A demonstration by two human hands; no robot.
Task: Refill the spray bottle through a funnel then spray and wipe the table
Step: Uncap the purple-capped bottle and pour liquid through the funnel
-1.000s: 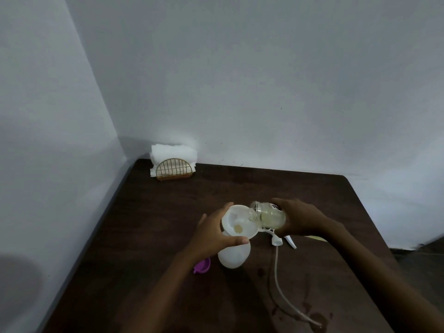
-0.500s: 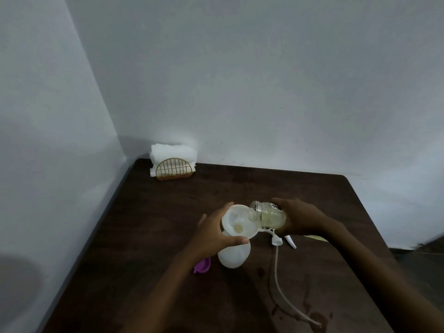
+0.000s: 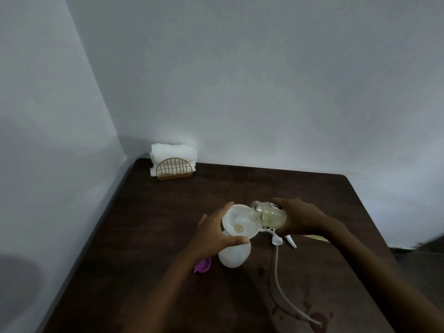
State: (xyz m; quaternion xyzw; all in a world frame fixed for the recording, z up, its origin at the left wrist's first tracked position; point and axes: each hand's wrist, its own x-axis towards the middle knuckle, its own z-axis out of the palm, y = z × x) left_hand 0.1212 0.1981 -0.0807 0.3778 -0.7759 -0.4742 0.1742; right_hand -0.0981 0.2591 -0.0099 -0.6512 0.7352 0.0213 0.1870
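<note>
A white spray bottle (image 3: pixel 234 257) stands on the dark wooden table (image 3: pixel 168 212) with a white funnel (image 3: pixel 236 219) in its neck. My left hand (image 3: pixel 213 233) grips the funnel's rim and the bottle's top. My right hand (image 3: pixel 301 218) holds a clear jar (image 3: pixel 268 213) tipped on its side, its mouth over the funnel. Pale yellowish liquid lies in the jar and pools at the funnel's hole. The white spray head (image 3: pixel 281 237) with its long dip tube (image 3: pixel 280 282) lies on the table to the right of the bottle.
A purple cap (image 3: pixel 203 265) lies left of the bottle, partly under my left wrist. A gold wire holder with white napkins (image 3: pixel 173 163) stands in the far left corner against the walls. Wet drips (image 3: pixel 317 318) mark the table near the tube's end. Something yellow (image 3: pixel 317 237) shows behind my right arm.
</note>
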